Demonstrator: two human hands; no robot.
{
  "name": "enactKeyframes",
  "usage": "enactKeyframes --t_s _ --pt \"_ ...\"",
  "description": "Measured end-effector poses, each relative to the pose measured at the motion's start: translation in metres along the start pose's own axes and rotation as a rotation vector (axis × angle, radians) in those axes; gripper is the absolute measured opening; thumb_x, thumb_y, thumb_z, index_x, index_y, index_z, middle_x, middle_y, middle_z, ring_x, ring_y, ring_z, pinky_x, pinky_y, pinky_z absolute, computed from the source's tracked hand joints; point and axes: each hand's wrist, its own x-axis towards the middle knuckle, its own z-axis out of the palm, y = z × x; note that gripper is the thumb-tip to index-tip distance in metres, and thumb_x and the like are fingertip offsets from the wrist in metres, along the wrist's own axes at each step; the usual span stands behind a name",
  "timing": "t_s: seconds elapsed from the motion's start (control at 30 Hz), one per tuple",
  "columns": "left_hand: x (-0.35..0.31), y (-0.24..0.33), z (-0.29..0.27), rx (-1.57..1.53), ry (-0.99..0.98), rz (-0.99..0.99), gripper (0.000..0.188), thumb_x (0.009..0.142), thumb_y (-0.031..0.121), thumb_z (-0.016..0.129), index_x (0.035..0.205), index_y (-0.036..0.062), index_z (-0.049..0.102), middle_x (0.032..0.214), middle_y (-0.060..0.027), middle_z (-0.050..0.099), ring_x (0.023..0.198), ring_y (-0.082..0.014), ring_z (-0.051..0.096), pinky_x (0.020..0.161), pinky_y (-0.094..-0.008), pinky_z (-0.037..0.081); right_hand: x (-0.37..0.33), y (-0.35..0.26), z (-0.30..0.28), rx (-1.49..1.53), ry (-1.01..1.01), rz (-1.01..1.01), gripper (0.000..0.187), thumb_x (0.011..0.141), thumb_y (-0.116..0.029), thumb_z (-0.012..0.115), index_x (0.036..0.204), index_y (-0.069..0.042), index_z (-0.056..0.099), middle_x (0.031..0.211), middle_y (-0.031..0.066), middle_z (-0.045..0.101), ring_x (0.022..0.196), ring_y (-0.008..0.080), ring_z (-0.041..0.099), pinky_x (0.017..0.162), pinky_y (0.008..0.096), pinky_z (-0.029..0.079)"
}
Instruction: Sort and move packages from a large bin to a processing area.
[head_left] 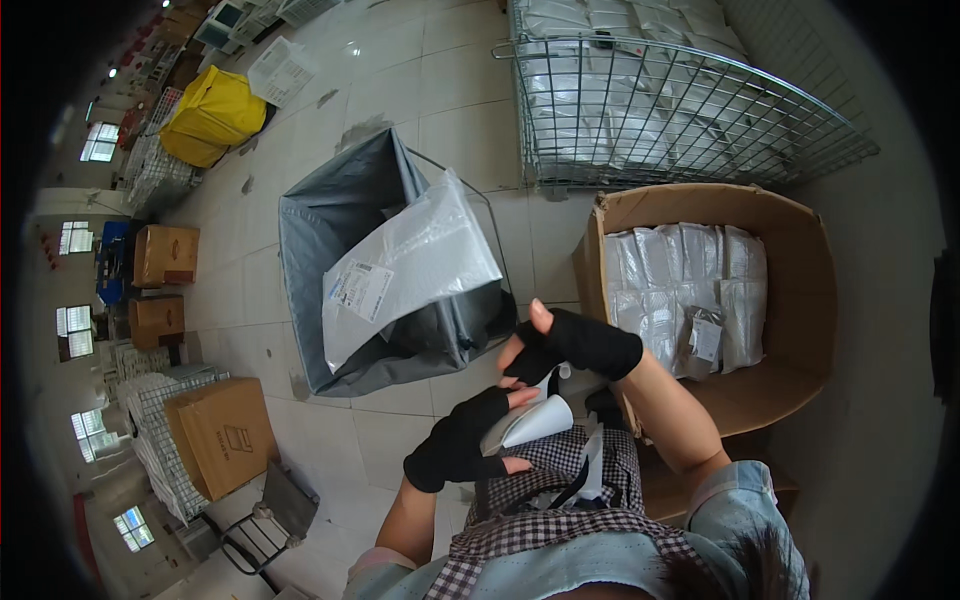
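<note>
My left hand, in a black fingerless glove, is closed around a roll of white paper at my lap, fingers above it and thumb below. Just beyond the roll is my right hand, gloved the same way. One of its bare fingertips sticks up, apart from the others, and I see nothing held between them. Part of the roll is hidden under the hands. A clear plastic mailer bag with a printed white label lies across the grey fabric bin in front of me.
To the right stands a large open cardboard box with rows of plastic-wrapped packets. Behind it, a wire cage holds more packets. Cartons, a metal-framed chair and a yellow bag are on the left.
</note>
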Motion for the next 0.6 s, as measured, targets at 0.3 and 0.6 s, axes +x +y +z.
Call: enactKeyframes --t_s 0.3,0.6 --pt "0.019 -0.061 -0.005 -0.809 0.240 0.088 0.109 0.052 0.062 0.072 0.132 0.0020 0.029 0.111 -0.0105 0.050 0.098 -0.0198 0.052 0.086 -0.0317 0.042 -0.035 0.045 0.027 -0.054 0.194 -0.166 0.023 0.073 -0.020 0.069 0.083 0.000 0.065 0.065 0.0040 0.060 0.064 0.0108 0.056 0.063 0.0247 0.045" --pt "0.081 -0.036 0.032 -1.488 0.496 0.051 0.052 0.083 0.037 0.046 0.119 0.0000 0.042 0.099 -0.0135 0.052 0.097 -0.0224 0.051 0.080 -0.0323 0.043 -0.070 0.092 0.002 0.060 0.282 -0.605 0.041 0.074 -0.003 0.064 0.114 -0.004 0.052 0.112 0.0077 0.055 0.093 0.0147 0.054 0.076 0.0249 0.044"
